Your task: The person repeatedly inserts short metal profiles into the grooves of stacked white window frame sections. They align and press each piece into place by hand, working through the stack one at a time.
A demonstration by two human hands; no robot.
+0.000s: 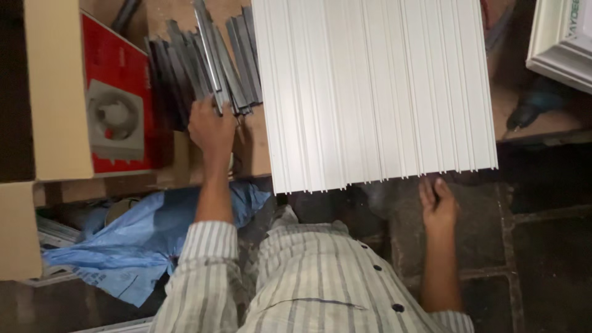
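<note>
— Gripping how, on the left of the frame?

— Left hand (211, 128) has its fingers curled over the near ends of the grey metal strips (206, 58), closed on one or two of them; the thumb side is hidden, so how tightly it pinches cannot be told. The forearm runs almost straight up from the striped shirt sleeve (206, 246), wrist straight, back of the hand toward the camera.

— And the other?

— Right hand (438, 200) sits lower right of centre, just below the near edge of the white ribbed panels (376, 92). Fingers point up and lie together, loosely extended, fingertips at or under the panel edge. Whether they touch it is unclear. It holds nothing.

— Where do the strips lie?

— Fanned out in the upper left-centre on the wooden bench (253, 154), just beside the panels' left edge. Left of them is a red carton (117, 68) picturing a fan. Crumpled blue plastic sheet (142, 234) lies below the bench, lower left.
</note>
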